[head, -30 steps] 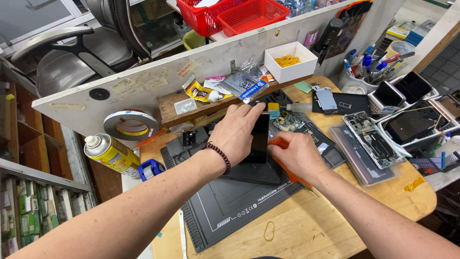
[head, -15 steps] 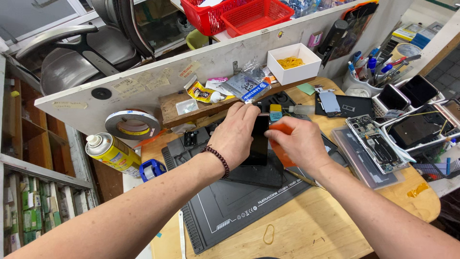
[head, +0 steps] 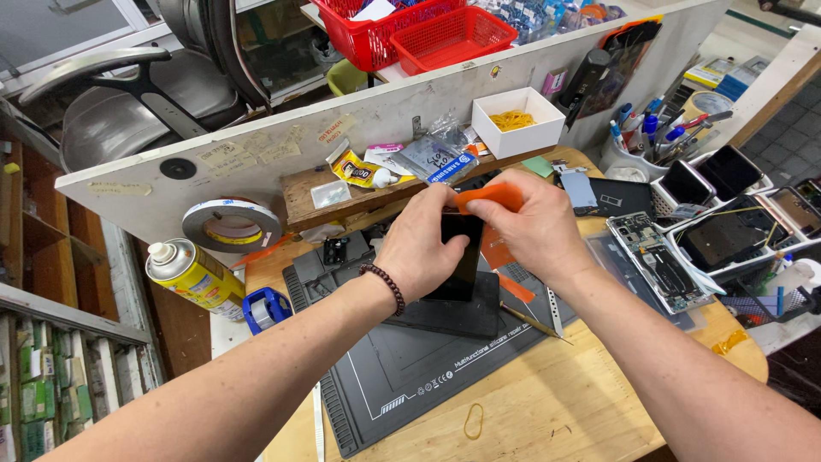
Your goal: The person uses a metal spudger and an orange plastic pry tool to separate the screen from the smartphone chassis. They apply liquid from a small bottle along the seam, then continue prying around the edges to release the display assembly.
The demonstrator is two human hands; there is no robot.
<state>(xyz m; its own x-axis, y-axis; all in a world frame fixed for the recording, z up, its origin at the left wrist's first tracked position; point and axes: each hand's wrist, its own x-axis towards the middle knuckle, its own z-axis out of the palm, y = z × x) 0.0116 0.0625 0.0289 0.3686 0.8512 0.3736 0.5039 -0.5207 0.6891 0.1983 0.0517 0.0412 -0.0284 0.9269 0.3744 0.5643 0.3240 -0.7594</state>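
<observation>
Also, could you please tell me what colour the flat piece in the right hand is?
Orange; the flat piece shows best in the head view.

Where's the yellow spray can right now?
In the head view, the yellow spray can lies far left on the bench, below the tape roll and beside the blue dispenser.

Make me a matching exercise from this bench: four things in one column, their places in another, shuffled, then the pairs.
Things
1. spray can
2. roll of tape
3. white box
4. rubber band

Places
A. on the wooden tabletop, near the front edge of the dark work mat
B. against the partition, behind the right hand
C. at the far left edge of the bench, lying tilted
D. leaning just behind the spray can

Pairs: 1-C, 2-D, 3-B, 4-A
</observation>
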